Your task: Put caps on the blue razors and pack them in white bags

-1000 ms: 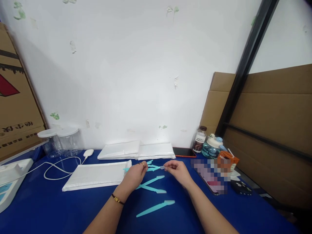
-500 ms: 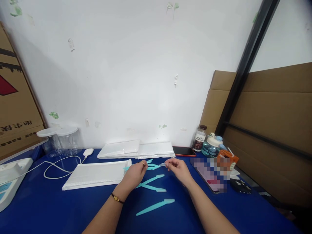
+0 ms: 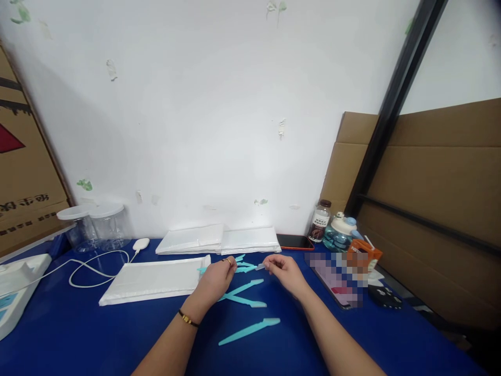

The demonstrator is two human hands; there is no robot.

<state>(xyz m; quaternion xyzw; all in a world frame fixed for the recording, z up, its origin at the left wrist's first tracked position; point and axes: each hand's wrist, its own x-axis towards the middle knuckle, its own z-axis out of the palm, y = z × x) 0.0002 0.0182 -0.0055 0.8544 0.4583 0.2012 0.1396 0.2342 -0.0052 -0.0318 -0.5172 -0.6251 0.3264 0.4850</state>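
My left hand (image 3: 217, 274) is closed around a turquoise eyebrow razor (image 3: 246, 269), whose blade end points right. The thumb and forefinger of my right hand (image 3: 285, 269) pinch a small clear cap (image 3: 260, 266) at the tip of that razor; I cannot tell whether the cap is still on the blade. Other turquoise pieces show behind my left fingers, partly hidden. Just below my hands, two eyebrow razors (image 3: 248, 302) lie crossed on the blue table, their left ends near my left wrist. Closer to me lies a single razor (image 3: 250, 331), blade end to the right.
A white padded packet (image 3: 152, 282) lies left of my hands. Two stacks of white packets (image 3: 190, 240) rest by the wall, beside a phone (image 3: 295, 242). Right stand a bottle (image 3: 321, 222), a blue jug (image 3: 338, 237) and an orange carton (image 3: 364, 256). Left are clear jars (image 3: 109, 227) and a white cable (image 3: 97, 253).
The view has shifted very slightly. Both hands keep almost the same pose, with the clear cap tilted a little differently at the razor's tip.
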